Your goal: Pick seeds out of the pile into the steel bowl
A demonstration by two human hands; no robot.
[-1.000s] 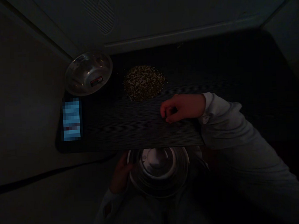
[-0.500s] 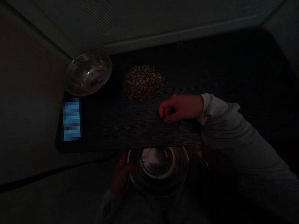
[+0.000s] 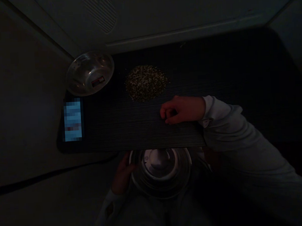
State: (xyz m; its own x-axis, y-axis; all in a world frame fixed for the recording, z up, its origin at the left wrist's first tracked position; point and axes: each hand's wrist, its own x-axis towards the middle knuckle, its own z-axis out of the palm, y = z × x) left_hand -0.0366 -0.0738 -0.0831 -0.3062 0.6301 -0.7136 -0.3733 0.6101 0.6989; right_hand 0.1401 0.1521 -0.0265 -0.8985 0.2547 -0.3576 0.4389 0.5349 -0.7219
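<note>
My left hand [image 3: 121, 177] grips the left rim of a shiny metal bowl [image 3: 160, 190], held below the front edge of the table over my lap. My right hand [image 3: 182, 109] is over the table with its fingers curled and the thumb near the fingertips; anything inside it is hidden. Just beyond and left of that hand lies a round, flat pile of mixed light and dark grains or seeds [image 3: 146, 83]. A second metal bowl [image 3: 75, 71], with a dark label inside its base, stands at the back left. The light is very dim.
A phone-like lit screen, blurred into blocks [image 3: 72, 120], is at the left end of the dark ribbed table [image 3: 121, 128]. A pale wall panel [image 3: 173, 14] rises behind, and another wall [image 3: 21, 99] stands at the left. A dark strap or cable [image 3: 55, 172] runs below the table.
My right hand has shifted very slightly left, still curled. The pile, both bowls and my left hand show no clear change beyond a small shift of the view.
</note>
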